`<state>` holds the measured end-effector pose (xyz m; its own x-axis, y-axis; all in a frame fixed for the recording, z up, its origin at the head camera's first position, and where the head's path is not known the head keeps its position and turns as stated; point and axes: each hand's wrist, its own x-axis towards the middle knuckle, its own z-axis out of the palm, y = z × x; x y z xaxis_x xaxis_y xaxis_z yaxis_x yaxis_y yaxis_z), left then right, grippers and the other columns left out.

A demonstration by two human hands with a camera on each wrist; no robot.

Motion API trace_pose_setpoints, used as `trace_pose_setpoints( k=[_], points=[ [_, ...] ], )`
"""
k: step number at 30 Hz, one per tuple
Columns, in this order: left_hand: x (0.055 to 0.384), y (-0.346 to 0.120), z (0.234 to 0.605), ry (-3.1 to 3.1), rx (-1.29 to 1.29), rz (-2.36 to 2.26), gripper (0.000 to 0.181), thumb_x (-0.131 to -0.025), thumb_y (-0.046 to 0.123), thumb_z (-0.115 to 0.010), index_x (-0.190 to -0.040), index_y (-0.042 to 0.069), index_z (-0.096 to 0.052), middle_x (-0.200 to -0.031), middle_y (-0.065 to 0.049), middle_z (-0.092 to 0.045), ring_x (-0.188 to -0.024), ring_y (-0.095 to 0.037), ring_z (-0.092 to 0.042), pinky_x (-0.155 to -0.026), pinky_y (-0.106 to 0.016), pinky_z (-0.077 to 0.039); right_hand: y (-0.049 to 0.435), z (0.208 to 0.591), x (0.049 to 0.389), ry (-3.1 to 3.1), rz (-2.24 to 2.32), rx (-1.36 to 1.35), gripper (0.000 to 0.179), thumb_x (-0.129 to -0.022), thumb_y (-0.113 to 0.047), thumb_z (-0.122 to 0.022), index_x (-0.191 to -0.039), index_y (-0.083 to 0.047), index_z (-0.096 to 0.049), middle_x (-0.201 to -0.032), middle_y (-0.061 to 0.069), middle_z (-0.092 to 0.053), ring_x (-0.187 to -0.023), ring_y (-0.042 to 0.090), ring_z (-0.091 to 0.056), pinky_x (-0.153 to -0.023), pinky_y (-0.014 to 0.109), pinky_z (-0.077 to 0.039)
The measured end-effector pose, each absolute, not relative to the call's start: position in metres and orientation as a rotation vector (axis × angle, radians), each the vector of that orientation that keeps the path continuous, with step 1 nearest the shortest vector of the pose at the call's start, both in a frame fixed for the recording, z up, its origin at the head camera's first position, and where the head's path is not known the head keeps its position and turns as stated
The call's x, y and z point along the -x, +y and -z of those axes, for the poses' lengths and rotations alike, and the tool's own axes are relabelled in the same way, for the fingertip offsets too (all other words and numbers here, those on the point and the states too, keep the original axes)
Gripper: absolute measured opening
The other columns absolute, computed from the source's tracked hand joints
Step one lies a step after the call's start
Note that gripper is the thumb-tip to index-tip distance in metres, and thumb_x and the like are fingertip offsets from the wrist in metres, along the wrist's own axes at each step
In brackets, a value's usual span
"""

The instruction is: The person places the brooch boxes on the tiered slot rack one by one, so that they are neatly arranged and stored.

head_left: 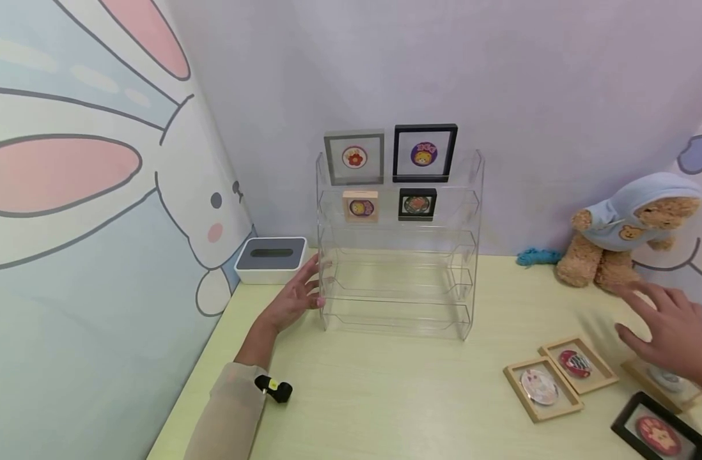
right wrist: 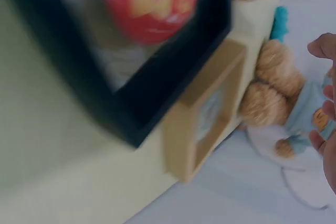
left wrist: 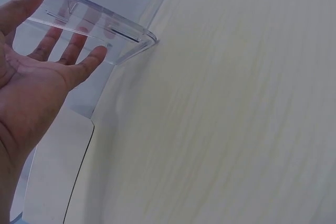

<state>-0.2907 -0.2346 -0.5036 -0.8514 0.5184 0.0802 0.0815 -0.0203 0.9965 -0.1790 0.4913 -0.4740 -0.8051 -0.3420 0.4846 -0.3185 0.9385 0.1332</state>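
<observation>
My left hand [head_left: 293,300] rests against the left side of a clear acrylic tiered rack [head_left: 466,313], fingers extended; in the left wrist view the fingers [left wrist: 79,51] show through its side panel. My right hand [head_left: 676,329] hovers at the right with thumb and fingers spread, nothing held. Beneath it lies a wooden frame [head_left: 667,383], partly hidden. Nearby are two more wooden frames, one with a pale badge [head_left: 539,387] and one with a red badge [head_left: 575,363], plus a black frame [head_left: 660,431] holding a red badge.
A grey frame [head_left: 355,158] and a black frame [head_left: 424,153] stand on the rack's top tier, two small frames below. Behind the left hand sits a tissue box [head_left: 272,259]. A teddy bear [head_left: 627,230] and blue yarn [head_left: 538,257] are at the back right.
</observation>
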Motion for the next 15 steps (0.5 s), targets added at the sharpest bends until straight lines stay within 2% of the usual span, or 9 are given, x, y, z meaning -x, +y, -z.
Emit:
trace_pose_setpoints(
  k=[4,6,8,11,15],
  points=[
    [0.29,-0.234,0.504,1.94,-0.635,-1.941,0.107,-0.1,-0.003,-0.073,-0.178,0.04,-0.013,-0.183,-0.011,-0.014,-0.166,-0.049,-0.025,-0.129,-0.068,-0.031,0.517,0.502,0.161,-2.676,0.03,-0.331,0.107,-0.101,-0.089,-0.024,-0.168,-0.006,-0.037,-0.134,0.036,-0.05,-0.115,0.061,-0.048,-0.095,0.078,-0.04],
    [0.29,-0.233,0.504,1.939,-0.629,-1.94,0.107,-0.1,-0.005,-0.072,-0.178,0.041,-0.014,-0.183,-0.01,-0.014,-0.166,-0.049,-0.025,-0.129,-0.069,-0.03,0.528,0.514,0.153,-2.727,-0.025,-0.242,0.107,-0.102,-0.087,-0.04,-0.169,-0.004,-0.032,-0.133,0.04,-0.047,-0.12,0.061,-0.045,-0.102,0.077,-0.035],
    [0.29,-0.233,0.503,1.936,-0.619,-1.941,0.107,-0.1,-0.006,-0.071,-0.178,0.042,-0.014,-0.183,-0.01,-0.015,-0.166,-0.049,-0.025,-0.129,-0.07,-0.03,0.538,0.526,0.146,-2.769,-0.096,-0.153,0.111,-0.1,-0.085,-0.052,-0.169,-0.001,-0.029,-0.134,0.045,-0.044,-0.12,0.063,-0.044,-0.102,0.077,-0.034],
    [0.289,-0.234,0.503,1.936,-0.612,-1.941,0.108,-0.1,-0.002,-0.074,-0.178,0.042,-0.014,-0.182,-0.01,-0.016,-0.165,-0.048,-0.025,-0.129,-0.07,-0.03,0.546,0.537,0.138,-2.847,-0.194,0.007,0.117,-0.095,-0.077,-0.07,-0.17,0.0,-0.023,-0.135,0.049,-0.036,-0.119,0.067,-0.042,-0.096,0.08,-0.038],
    [0.289,-0.235,0.502,1.941,-0.616,-1.946,0.108,-0.1,-0.003,-0.074,-0.178,0.041,-0.014,-0.183,-0.011,-0.016,-0.165,-0.049,-0.025,-0.128,-0.071,-0.031,0.549,0.543,0.132,-2.897,-0.273,0.107,0.115,-0.094,-0.068,-0.077,-0.167,0.005,-0.025,-0.134,0.051,-0.035,-0.117,0.067,-0.042,-0.089,0.08,-0.042]
  ],
)
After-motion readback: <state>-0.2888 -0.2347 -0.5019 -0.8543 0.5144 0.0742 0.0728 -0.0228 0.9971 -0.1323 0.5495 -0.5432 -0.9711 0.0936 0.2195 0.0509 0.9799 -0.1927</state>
